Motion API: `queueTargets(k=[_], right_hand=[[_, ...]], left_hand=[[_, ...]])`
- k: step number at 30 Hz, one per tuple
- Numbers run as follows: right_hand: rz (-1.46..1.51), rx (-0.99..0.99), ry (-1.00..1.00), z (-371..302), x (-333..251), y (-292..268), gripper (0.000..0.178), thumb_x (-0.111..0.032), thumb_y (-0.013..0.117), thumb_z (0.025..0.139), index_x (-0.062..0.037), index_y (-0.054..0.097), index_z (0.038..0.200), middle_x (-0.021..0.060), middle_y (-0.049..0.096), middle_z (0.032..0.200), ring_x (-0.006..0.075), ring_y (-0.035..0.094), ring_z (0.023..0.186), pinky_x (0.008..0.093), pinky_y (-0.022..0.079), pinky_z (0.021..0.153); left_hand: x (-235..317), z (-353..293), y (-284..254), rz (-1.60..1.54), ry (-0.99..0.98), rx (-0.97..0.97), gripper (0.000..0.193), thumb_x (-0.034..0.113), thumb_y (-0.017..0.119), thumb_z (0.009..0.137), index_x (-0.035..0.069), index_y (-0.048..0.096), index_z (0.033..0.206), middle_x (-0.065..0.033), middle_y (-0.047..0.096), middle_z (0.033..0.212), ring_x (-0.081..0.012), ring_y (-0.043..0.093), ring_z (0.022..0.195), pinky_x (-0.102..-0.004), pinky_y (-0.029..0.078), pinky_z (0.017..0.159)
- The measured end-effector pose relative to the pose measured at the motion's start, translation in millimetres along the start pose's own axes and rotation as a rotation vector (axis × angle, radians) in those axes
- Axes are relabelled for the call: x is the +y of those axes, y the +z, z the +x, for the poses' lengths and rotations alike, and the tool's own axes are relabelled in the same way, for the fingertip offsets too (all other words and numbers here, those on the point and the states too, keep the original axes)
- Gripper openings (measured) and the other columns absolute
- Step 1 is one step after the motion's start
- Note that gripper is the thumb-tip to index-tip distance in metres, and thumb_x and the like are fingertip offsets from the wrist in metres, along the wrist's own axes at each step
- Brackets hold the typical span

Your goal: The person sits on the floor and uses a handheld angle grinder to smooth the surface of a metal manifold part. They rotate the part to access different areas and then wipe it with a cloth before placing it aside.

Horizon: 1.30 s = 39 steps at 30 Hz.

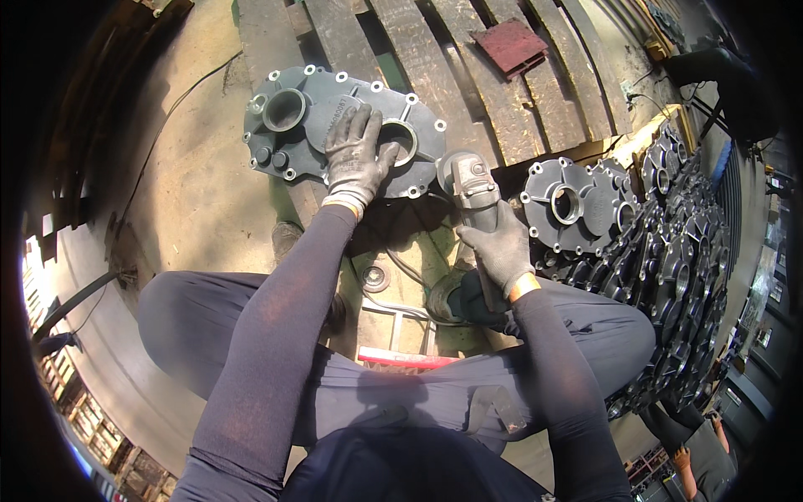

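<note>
A grey metal housing cover (314, 125) with round bores and bolt lugs along its edge lies before me, partly over the wooden pallet. My left hand (358, 163), in a grey work glove, presses on its face with the fingers stretched out flat; the thumb reaches the rim of the right-hand bore. My right hand (502, 251), gloved too, is wrapped round the body of an angle grinder (475, 186). The grinder's disc (447, 171) is at the cover's right edge; whether it touches cannot be told.
A slatted wooden pallet (435, 63) carries a dark red metal block (512, 48). Many similar covers (577, 205) are stacked at the right. Between my legs are cables, a loose disc (375, 277) and a red-edged seat or stand (406, 358). Another person's arm (684, 473) shows at lower right.
</note>
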State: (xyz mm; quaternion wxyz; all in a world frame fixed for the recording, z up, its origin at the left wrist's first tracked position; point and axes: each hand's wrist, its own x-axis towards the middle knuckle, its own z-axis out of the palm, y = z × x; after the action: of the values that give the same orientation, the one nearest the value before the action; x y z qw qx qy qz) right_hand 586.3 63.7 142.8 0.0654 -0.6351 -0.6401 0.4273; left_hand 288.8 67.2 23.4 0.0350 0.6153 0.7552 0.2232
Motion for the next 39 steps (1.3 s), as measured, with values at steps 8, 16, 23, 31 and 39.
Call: queueTargets(k=[8,16,23,31,39], right_hand=[[-0.018,-0.015,0.011,1,3,-2,0.058,-0.036,0.091,0.080,0.0005,0.068,0.119,0.0261,0.077,0.112,0.0439,0.076,0.106,0.0508,0.059,0.095],[0.067,0.018,0.005,-3,8,-9,0.056,-0.035,0.091,0.080,0.0002,0.069,0.118,0.0242,0.078,0.110,0.0414,0.077,0.103,0.0486,0.059,0.095],[0.010,-0.017,0.005,4,5,1,0.058,-0.036,0.091,0.081,0.0001,0.069,0.121,0.0248,0.078,0.113,0.0414,0.077,0.107,0.0480,0.059,0.096],[0.005,0.024,0.051,1,11,-16,0.060,-0.036,0.090,0.081,0.0015,0.068,0.122,0.0274,0.078,0.110,0.0441,0.077,0.105,0.0496,0.059,0.095],[0.003,0.052,-0.022,39,-21,-18,0.065,-0.037,0.090,0.081,0.0042,0.067,0.126,0.0289,0.078,0.117,0.0451,0.076,0.112,0.0509,0.059,0.099]], left_hand=[[1,2,1,-0.011,-0.011,-0.002,0.070,0.043,0.083,0.088,0.014,0.069,0.149,-0.0110,0.058,0.162,-0.0362,0.048,0.154,-0.0543,0.032,0.129],[1,1,-1,-0.022,-0.019,-0.003,0.069,0.043,0.082,0.088,0.014,0.069,0.150,-0.0112,0.058,0.163,-0.0360,0.046,0.155,-0.0548,0.032,0.130],[-1,2,-2,-0.029,-0.024,-0.019,0.069,0.044,0.082,0.088,0.014,0.069,0.149,-0.0107,0.057,0.164,-0.0360,0.045,0.156,-0.0555,0.031,0.130],[1,1,-3,-0.030,-0.034,-0.008,0.069,0.044,0.082,0.088,0.014,0.069,0.149,-0.0105,0.057,0.164,-0.0363,0.046,0.156,-0.0552,0.031,0.130],[21,7,-12,0.000,-0.077,-0.053,0.065,0.045,0.081,0.090,0.011,0.071,0.144,-0.0091,0.060,0.160,-0.0372,0.043,0.156,-0.0556,0.028,0.131]])
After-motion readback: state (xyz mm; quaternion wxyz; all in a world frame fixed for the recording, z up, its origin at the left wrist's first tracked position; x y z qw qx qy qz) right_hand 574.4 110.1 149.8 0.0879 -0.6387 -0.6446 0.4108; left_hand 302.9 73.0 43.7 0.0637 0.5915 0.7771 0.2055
